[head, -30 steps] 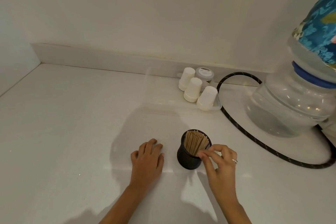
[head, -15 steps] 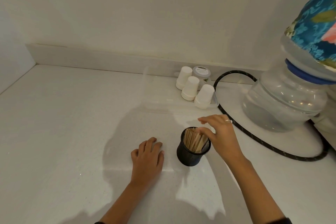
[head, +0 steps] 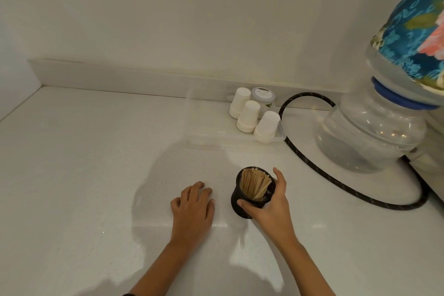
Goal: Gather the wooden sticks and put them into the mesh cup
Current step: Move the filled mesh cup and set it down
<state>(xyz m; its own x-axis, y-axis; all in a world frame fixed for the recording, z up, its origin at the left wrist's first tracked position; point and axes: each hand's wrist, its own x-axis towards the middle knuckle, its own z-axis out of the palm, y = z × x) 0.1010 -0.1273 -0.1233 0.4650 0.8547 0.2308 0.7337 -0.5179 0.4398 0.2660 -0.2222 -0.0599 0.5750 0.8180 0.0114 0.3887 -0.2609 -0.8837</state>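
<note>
On white worktop (head: 72,175): mesh cup (head: 249,196), upright, full of wooden sticks (head: 254,185); none loose in view. Right hand (head: 271,202) grips cup; left hand (head: 192,209) flat, empty. Task judged essentially complete.

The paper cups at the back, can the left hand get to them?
Probably yes. The left hand lies flat on the counter, holding nothing, and the counter between it and the paper cups looks bare, apart from the clear tray's low wall.

The right hand (head: 271,202) has dropped from the sticks to grip the mesh cup (head: 242,202).

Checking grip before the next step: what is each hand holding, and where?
Right hand grips the mesh cup around its side wall. Left hand holds nothing.
</note>
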